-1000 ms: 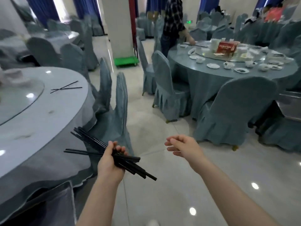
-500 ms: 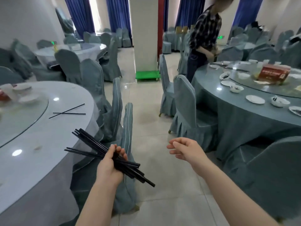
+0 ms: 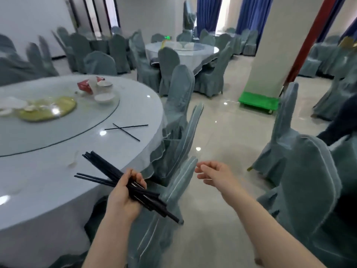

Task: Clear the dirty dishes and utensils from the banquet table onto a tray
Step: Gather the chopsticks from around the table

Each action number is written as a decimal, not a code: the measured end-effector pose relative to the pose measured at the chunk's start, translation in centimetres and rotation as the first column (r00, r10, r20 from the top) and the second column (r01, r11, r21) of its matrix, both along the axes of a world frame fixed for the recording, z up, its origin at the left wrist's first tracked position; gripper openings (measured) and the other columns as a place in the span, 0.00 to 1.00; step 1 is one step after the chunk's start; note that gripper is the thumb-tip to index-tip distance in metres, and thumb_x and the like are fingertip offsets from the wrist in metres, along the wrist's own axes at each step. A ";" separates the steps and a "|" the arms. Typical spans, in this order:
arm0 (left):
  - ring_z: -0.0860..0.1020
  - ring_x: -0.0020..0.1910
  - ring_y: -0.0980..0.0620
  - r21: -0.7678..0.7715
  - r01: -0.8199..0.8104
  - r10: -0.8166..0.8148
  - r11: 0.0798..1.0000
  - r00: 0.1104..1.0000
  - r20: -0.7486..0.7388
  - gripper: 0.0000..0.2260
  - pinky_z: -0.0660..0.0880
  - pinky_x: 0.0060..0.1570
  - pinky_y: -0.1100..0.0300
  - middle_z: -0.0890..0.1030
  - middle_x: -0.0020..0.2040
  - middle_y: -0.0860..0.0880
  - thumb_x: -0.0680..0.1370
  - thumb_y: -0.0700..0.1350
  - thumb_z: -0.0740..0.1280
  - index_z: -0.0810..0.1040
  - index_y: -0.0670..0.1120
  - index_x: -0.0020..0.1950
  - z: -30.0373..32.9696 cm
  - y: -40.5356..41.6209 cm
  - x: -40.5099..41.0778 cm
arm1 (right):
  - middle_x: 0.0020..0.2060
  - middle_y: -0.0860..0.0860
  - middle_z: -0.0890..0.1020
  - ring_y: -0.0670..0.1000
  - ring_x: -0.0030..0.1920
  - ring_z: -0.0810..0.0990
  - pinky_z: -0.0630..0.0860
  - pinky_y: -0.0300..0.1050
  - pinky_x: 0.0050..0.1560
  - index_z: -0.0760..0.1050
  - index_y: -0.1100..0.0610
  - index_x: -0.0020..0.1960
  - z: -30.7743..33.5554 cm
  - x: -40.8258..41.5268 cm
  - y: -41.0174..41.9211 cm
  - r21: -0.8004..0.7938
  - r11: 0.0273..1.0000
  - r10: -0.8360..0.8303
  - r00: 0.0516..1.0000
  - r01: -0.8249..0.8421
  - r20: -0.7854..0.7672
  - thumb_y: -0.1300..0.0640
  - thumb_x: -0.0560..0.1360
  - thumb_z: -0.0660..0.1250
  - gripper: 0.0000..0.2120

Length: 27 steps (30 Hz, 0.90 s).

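My left hand [image 3: 124, 198] grips a bundle of black chopsticks [image 3: 105, 169] over the near edge of the round banquet table [image 3: 48, 171]. My right hand [image 3: 214, 174] hangs empty over the floor, fingers loosely curled and apart. Two more black chopsticks [image 3: 126, 128] lie crossed on the tablecloth beyond my left hand. On the glass turntable [image 3: 58, 132] sit white bowls [image 3: 104, 97], a red box [image 3: 85, 86], a yellow-green plate [image 3: 48, 109] and more dishes at the far left. A white spoon [image 3: 72, 163] lies near the bundle.
Chairs in grey-blue covers [image 3: 179, 105] ring the table, two leaning right beside my left hand. Another covered chair [image 3: 309, 190] stands at my right. A white pillar [image 3: 274, 45] with a green dolly [image 3: 258, 102] at its foot stands ahead. Further tables lie behind.
My view has swung left, so the turntable with its dishes came into sight and the other person's table left the frame. Both hands keep their pose, the left still holding the chopsticks.
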<state>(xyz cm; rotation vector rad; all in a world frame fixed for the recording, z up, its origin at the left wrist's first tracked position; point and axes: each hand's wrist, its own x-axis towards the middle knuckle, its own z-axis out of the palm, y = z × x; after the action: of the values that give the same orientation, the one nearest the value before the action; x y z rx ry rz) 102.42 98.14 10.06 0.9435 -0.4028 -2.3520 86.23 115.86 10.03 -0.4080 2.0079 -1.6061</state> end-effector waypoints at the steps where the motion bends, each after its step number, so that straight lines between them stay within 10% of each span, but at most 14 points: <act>1: 0.76 0.25 0.57 -0.005 -0.039 0.039 0.999 0.999 0.005 0.10 0.76 0.28 0.67 0.77 0.28 0.52 0.80 0.45 0.64 0.75 0.45 0.38 0.0 -1.0 -1.3 | 0.41 0.46 0.86 0.43 0.39 0.83 0.76 0.38 0.42 0.81 0.52 0.47 0.0 -1.6 -1.8 -0.003 0.999 0.040 0.999 -0.040 -0.008 0.59 0.78 0.64 0.08; 16: 0.79 0.26 0.54 -0.003 -0.354 0.353 0.935 0.932 0.084 0.08 0.77 0.27 0.64 0.78 0.28 0.50 0.80 0.43 0.64 0.75 0.43 0.42 -2.3 -14.4 -12.5 | 0.42 0.47 0.84 0.46 0.43 0.81 0.76 0.38 0.43 0.81 0.49 0.48 -3.7 -19.7 -24.6 0.277 0.824 0.547 0.822 -0.495 -0.157 0.56 0.75 0.69 0.04; 27: 0.81 0.28 0.53 0.058 -0.610 0.594 0.790 0.785 0.177 0.07 0.77 0.26 0.63 0.79 0.28 0.49 0.80 0.42 0.64 0.76 0.42 0.44 -4.3 -19.7 -19.7 | 0.69 0.56 0.71 0.57 0.67 0.71 0.68 0.51 0.65 0.66 0.60 0.72 -11.7 -28.8 -43.2 0.673 0.498 0.852 0.455 -0.546 -0.261 0.42 0.74 0.67 0.33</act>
<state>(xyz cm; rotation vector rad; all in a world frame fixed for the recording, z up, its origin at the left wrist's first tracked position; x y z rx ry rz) 82.70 78.47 5.80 1.1098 -0.0037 -1.7289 57.46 72.66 -1.63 -1.4677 2.0579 -0.3551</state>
